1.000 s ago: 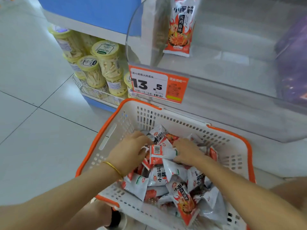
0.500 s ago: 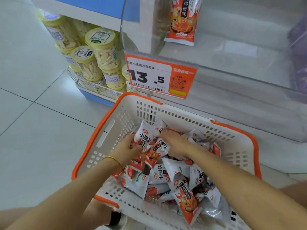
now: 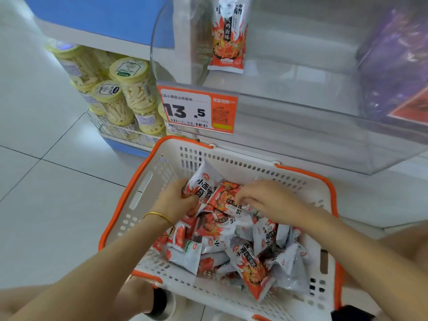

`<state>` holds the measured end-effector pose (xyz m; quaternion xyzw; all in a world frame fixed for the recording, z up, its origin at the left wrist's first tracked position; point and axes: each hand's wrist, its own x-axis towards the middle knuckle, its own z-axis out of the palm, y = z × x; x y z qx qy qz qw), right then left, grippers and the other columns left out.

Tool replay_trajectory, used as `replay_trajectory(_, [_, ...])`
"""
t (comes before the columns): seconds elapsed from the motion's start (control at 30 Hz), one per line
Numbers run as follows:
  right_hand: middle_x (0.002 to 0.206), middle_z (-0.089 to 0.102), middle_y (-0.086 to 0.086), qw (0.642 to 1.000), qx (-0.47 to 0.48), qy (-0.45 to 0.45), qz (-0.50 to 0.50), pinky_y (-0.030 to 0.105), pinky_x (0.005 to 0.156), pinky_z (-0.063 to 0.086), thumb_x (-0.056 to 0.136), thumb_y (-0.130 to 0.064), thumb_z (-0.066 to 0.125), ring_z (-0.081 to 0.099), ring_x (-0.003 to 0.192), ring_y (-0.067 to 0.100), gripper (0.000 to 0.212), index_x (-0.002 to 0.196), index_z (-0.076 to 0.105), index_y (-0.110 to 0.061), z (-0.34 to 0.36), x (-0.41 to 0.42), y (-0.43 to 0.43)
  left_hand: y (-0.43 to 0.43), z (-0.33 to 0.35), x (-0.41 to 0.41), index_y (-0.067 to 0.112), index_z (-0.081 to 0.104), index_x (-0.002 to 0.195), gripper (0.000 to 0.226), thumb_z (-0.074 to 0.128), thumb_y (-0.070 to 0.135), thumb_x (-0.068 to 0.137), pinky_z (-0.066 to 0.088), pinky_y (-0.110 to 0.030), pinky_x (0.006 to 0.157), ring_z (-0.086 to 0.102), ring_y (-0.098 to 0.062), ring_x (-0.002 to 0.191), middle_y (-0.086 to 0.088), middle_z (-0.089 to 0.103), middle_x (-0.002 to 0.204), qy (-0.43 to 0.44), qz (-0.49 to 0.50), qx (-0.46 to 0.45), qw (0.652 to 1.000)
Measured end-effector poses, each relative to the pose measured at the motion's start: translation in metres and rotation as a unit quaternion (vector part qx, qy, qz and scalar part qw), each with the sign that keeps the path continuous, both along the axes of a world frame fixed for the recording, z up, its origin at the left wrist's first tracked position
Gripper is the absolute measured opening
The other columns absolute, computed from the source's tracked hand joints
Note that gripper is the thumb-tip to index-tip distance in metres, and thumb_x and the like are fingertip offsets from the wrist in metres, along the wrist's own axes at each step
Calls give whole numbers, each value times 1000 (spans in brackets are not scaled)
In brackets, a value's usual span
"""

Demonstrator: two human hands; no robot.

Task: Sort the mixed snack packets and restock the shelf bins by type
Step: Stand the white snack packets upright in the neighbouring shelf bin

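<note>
A white basket with an orange rim (image 3: pixel 148 181) holds several white and orange snack packets (image 3: pixel 245 258). My left hand (image 3: pixel 176 200), with a gold bangle on the wrist, grips a bunch of packets (image 3: pixel 203 181) at the basket's far side. My right hand (image 3: pixel 266 200) pinches more packets (image 3: pixel 224 198) right beside it. Above the basket stands a clear shelf bin (image 3: pixel 301 126) with one matching packet (image 3: pixel 228 38) stuck upright on its back wall.
An orange price tag reading 13.5 (image 3: pixel 196 112) hangs on the bin's front lip. Yellow-lidded snack jars (image 3: pixel 129 96) fill a wire rack at left. A purple bag (image 3: pixel 398 66) lies in the neighbouring bin at right. White tiled floor (image 3: pixel 46 181) spreads to the left.
Both hands have gathered packets together and lifted them a little from the pile. The view has shifted slightly, so the bin and price tag sit lower and nearer.
</note>
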<state>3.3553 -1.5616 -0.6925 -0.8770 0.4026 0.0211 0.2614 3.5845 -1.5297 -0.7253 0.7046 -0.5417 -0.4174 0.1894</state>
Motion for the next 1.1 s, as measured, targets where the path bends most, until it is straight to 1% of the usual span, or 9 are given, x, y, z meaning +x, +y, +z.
replay_trajectory(0.2, [155, 26, -5, 989, 70, 126, 26, 37, 107, 37, 83, -57, 60, 33, 137, 14, 84, 150, 18, -28, -56, 12, 27, 14, 5, -7, 8, 56, 108, 24, 59, 8, 84, 46, -27, 62, 57, -19, 69, -4, 60, 79, 20, 59, 59, 996])
replay_trajectory(0.27, [152, 32, 1, 989, 35, 146, -1, 41, 103, 39, 82, -58, 61, 38, 134, 24, 89, 151, 15, -25, -79, 24, 38, 18, 10, -5, 11, 54, 101, 16, 59, 8, 87, 44, -25, 60, 54, -16, 67, -4, 58, 79, 42, 93, 68, 992])
replay_trajectory(0.37, [138, 44, 9, 987, 54, 124, -93, 41, 100, 37, 87, -48, 60, 41, 127, 32, 74, 144, 29, -13, -101, 33, 49, 22, 12, 1, 11, 54, 103, 18, 61, 9, 86, 43, -24, 59, 54, -15, 67, -10, 60, 88, 56, 130, 61, 988])
replay_trajectory(0.47, [105, 45, 6, 985, 81, 86, -126, 35, 82, 37, 90, -44, 56, 43, 114, 30, 35, 104, 51, -12, -109, 28, 54, 26, 13, 7, 11, 51, 106, 22, 61, 8, 87, 43, -25, 58, 55, -18, 71, -11, 59, 92, 50, 156, 73, 984])
replay_trajectory(0.7, [101, 61, 8, 970, 37, 146, -191, 33, 67, 42, 91, -40, 53, 56, 99, 27, 27, 93, 53, -14, -116, 38, 54, 27, 12, 7, 7, 53, 115, 29, 59, 8, 87, 52, -37, 76, 63, -32, 90, -17, 64, 104, 81, 184, 107, 974])
replay_trajectory(0.83, [69, 49, -2, 963, -44, 176, -199, 28, 60, 38, 93, -11, 49, 58, 78, 21, 22, 72, 50, -16, -108, 38, 50, 27, 15, 7, 9, 59, 109, 24, 63, 19, 87, 48, -35, 74, 61, -27, 88, -10, 65, 99, 107, 185, 89, 973])
replay_trajectory(0.93, [65, 50, -5, 971, -141, 64, -184, 27, 51, 35, 87, -6, 57, 55, 67, 15, 24, 66, 54, -19, -86, 22, 48, 27, 18, 9, 12, 60, 96, 18, 65, 27, 86, 41, -26, 58, 53, -17, 69, -7, 62, 85, 80, 183, 61, 978])
replay_trajectory(1.03, [102, 70, -1, 974, -68, -125, -177, 23, 84, 49, 89, -1, 58, 60, 93, 6, 23, 102, 73, -12, -57, -8, 45, 25, 17, 11, 7, 63, 98, 22, 67, 24, 85, 38, -24, 53, 53, -16, 63, -8, 63, 81, 75, 202, 37, 976])
replay_trajectory(1.1, [104, 70, -4, 946, 2, -241, -216, 13, 91, 44, 85, 8, 60, 60, 96, -3, 28, 94, 75, -14, -28, -24, 46, 23, 18, 8, 9, 63, 96, 20, 67, 26, 85, 37, -23, 52, 53, -14, 62, -5, 62, 77, 57, 189, 32, 980])
